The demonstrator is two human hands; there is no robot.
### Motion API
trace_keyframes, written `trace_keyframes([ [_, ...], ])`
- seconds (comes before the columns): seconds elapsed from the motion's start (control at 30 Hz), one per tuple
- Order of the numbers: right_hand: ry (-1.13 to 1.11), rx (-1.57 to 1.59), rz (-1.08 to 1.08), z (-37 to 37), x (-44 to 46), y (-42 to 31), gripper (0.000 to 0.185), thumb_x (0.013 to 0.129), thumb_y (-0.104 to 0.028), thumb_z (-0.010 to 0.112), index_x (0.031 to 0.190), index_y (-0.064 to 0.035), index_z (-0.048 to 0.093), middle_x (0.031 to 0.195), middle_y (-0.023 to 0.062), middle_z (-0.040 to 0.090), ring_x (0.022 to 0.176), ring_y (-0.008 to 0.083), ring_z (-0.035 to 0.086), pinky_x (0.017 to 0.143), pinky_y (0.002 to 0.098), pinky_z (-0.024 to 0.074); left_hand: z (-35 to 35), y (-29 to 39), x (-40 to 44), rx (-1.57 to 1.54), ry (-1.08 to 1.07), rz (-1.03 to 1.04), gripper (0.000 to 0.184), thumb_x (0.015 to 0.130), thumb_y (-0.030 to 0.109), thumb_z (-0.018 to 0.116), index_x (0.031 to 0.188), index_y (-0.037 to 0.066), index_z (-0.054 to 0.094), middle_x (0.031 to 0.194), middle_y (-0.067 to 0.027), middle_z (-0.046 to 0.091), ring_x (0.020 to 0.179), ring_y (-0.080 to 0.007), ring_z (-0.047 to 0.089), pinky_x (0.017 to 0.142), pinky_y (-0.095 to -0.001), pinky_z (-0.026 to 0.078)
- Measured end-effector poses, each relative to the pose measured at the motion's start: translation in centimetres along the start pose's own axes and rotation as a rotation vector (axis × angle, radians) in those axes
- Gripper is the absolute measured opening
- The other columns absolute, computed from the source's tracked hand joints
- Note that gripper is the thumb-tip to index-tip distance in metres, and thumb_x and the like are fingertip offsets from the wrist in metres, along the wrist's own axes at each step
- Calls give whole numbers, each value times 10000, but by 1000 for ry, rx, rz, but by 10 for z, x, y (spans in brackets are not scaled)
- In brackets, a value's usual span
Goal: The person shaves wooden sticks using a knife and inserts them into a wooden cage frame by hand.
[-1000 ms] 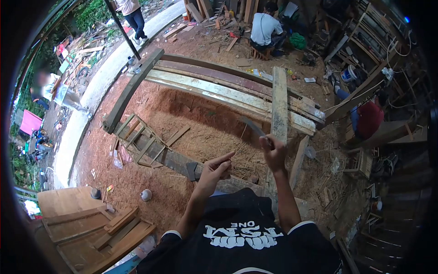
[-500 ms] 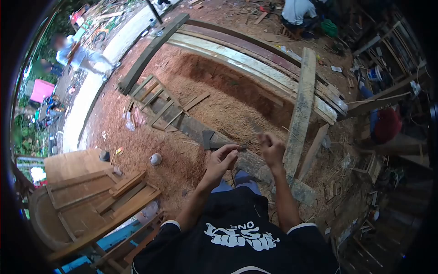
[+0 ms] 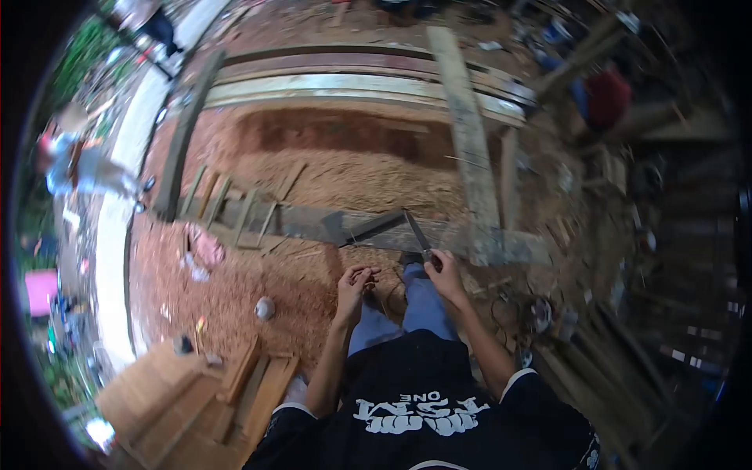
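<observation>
A knife (image 3: 419, 235) with a long dark blade is in my right hand (image 3: 445, 274), its tip pointing up and away from me. To the left of it, my left hand (image 3: 354, 288) has its fingers curled together; whatever it pinches is too small to name. Beyond both hands lies a low wooden plank (image 3: 301, 223). On that plank rests a dark tool (image 3: 337, 228) with a wide head, and a dark bar reaches from it toward the knife tip.
Long boards (image 3: 329, 84) span the far side. An upright beam (image 3: 466, 133) stands right of centre. A small wooden frame (image 3: 243, 215) leans at left, near wooden panels (image 3: 168, 399) at lower left. One person (image 3: 90, 168) stands at left, another in red (image 3: 607, 98) is at right.
The view has turned and tilted down. Both my hands have moved lower, nearer my legs. The knife has stayed in my right hand, and my left fingers have curled in.
</observation>
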State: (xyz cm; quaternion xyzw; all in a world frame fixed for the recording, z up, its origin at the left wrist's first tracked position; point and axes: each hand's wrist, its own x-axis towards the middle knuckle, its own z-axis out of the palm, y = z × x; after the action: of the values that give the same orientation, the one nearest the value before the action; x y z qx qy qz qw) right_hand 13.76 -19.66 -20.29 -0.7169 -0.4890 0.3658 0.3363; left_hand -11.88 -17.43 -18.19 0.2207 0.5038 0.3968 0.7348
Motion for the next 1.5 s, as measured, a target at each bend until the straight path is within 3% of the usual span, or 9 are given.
trace_keyframes([
  [0.13, 128, -20, 137, -43, -21, 10, 428, 922, -214, 691, 1229, 75, 619, 1088, 163, 607, 963, 275, 632, 858, 363, 505, 44, -12, 18, 117, -132, -104, 193, 983, 181, 683, 1104, 35, 649, 1067, -85, 731, 919, -142, 669, 799, -274, 520],
  [0.3, 295, -182, 191, -74, 20, 75, 421, 932, -239, 674, 1240, 42, 622, 1116, 206, 609, 1040, 378, 614, 910, 447, 493, 100, -49, 86, 236, -254, -54, 210, 972, 180, 702, 1101, 17, 677, 961, -40, 699, 907, -115, 660, 755, -267, 504],
  [0.5, 339, -380, 220, -72, 116, 197, 437, 952, -217, 659, 1295, 45, 588, 1221, 213, 583, 1129, 403, 585, 941, 459, 486, 165, -103, 175, 345, -207, -83, 219, 973, 173, 698, 1108, 2, 677, 906, -22, 678, 833, -104, 633, 751, -252, 488],
  [0.8, 241, -423, 290, -80, 172, 246, 505, 937, -221, 693, 1378, -41, 524, 1243, 197, 561, 1171, 391, 545, 978, 482, 456, 217, -128, 242, 320, -112, -106, 218, 967, 177, 707, 1106, 10, 689, 934, -12, 690, 823, -92, 630, 727, -239, 485],
  [1.03, 346, -605, 102, -97, 149, 146, 389, 977, -263, 637, 1318, -85, 586, 1210, 133, 597, 1142, 330, 571, 1001, 497, 392, 207, -81, 204, 199, -76, 46, 259, 978, 167, 691, 1157, -18, 673, 962, -47, 718, 820, -118, 662, 736, -270, 511],
  [1.27, -167, 158, -161, -30, 145, -35, 252, 966, -236, 632, 1101, -31, 687, 958, 116, 678, 865, 294, 636, 857, 397, 476, 124, 4, 114, 112, 77, 160, 251, 980, 143, 688, 1163, -29, 679, 975, -32, 699, 866, -102, 635, 783, -266, 514],
  [1.37, -375, 112, -371, 34, 139, -95, 239, 960, -222, 637, 1056, -9, 686, 911, 124, 669, 795, 299, 638, 757, 388, 499, 77, 15, 88, 14, 141, 217, 240, 983, 112, 672, 1170, -38, 678, 1006, -39, 705, 883, -102, 641, 809, -271, 525],
  [1.47, -548, 59, -368, 100, 125, -133, 227, 978, -209, 633, 1041, 1, 693, 876, 127, 669, 778, 272, 655, 719, 367, 506, 19, 18, 75, -17, 209, 264, 232, 974, 49, 641, 1183, -50, 667, 1050, -48, 711, 940, -108, 655, 842, -263, 533],
  [1.5, -477, 5, -410, 129, 117, -132, 225, 974, -208, 641, 1002, 8, 698, 851, 131, 665, 772, 264, 656, 719, 355, 506, -6, 18, 67, 19, 220, 245, 238, 970, 40, 638, 1188, -51, 664, 1057, -49, 711, 948, -109, 656, 849, -262, 533],
])
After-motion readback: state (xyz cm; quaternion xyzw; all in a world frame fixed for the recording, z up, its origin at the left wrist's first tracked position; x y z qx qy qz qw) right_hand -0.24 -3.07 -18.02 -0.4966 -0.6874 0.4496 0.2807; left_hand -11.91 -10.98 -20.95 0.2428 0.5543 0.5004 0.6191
